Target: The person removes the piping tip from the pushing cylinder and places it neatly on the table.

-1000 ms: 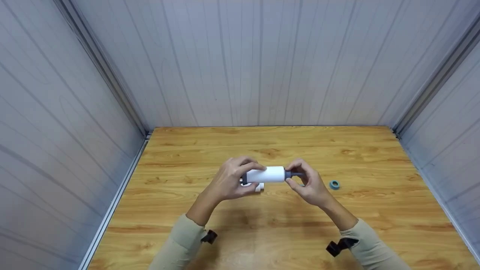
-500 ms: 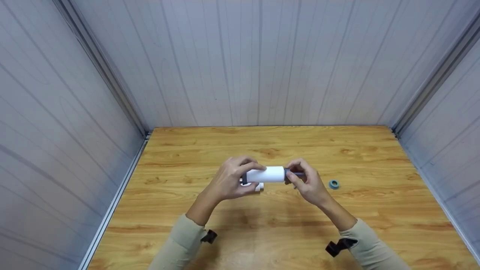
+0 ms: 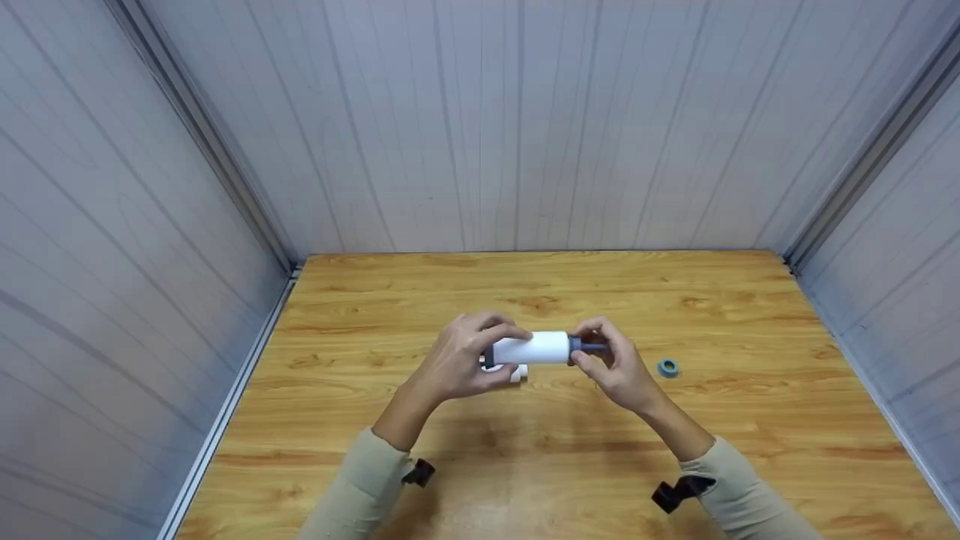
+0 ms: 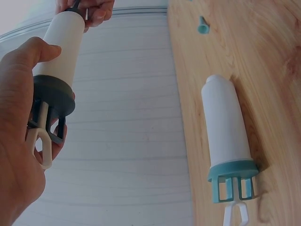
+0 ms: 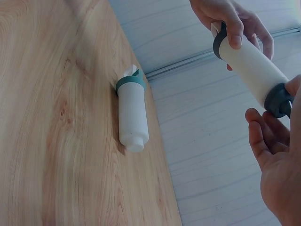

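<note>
My left hand [image 3: 466, 361] grips a white syringe-like tube [image 3: 551, 348] held level above the table. At its left end sits a dark grey collar [image 4: 52, 92] with open slots, and a white plunger loop [image 4: 43, 146] sticks out there. My right hand [image 3: 619, 371] pinches the dark grey nozzle cap [image 3: 576, 347] at the tube's other end; its thin tip points right. Below lies a second white tube [image 4: 225, 122] with a teal collar [image 4: 233, 170], mostly hidden behind the left hand in the head view.
To the right of my right hand, a small teal ring-shaped piece [image 3: 667, 368] sits on the wooden table [image 3: 525, 480]. A little teal cone [image 4: 203, 26] shows in the left wrist view. Pale panel walls [image 3: 480, 135] enclose the back and sides.
The right thumb has moved across the nozzle cap and back down, the fingers shifting their hold around it. My left hand and the tube have stayed in place.
</note>
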`<state>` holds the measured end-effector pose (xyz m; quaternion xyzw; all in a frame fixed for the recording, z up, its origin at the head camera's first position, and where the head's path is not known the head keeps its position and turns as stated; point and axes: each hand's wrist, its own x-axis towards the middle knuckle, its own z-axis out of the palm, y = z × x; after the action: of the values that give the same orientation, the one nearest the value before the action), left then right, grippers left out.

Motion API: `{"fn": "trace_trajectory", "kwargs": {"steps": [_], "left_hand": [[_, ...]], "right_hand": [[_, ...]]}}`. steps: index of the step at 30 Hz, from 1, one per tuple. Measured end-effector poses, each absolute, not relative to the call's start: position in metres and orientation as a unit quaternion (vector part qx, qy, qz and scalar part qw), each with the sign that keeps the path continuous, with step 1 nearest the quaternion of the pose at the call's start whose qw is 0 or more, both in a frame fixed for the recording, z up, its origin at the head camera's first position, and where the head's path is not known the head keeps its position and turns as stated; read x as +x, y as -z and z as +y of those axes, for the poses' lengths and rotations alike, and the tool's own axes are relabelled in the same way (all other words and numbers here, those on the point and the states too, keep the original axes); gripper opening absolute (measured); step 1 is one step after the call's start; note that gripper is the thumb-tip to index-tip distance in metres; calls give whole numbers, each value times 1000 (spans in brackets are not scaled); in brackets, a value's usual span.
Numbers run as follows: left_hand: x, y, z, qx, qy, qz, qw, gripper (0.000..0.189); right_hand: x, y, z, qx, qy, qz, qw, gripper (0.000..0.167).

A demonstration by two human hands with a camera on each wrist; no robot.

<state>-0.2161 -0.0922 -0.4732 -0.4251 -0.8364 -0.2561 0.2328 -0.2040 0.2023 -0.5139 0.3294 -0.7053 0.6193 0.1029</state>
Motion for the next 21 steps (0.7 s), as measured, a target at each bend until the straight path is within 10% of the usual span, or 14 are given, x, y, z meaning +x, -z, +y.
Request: {"fn": "trace_trajectory", "kwargs": {"steps": [21], "left_hand": [[-216, 473, -92, -431, 253, -836, 226, 41]], "right_hand": [[-205, 515, 205, 316, -604, -726, 92, 17]]}}
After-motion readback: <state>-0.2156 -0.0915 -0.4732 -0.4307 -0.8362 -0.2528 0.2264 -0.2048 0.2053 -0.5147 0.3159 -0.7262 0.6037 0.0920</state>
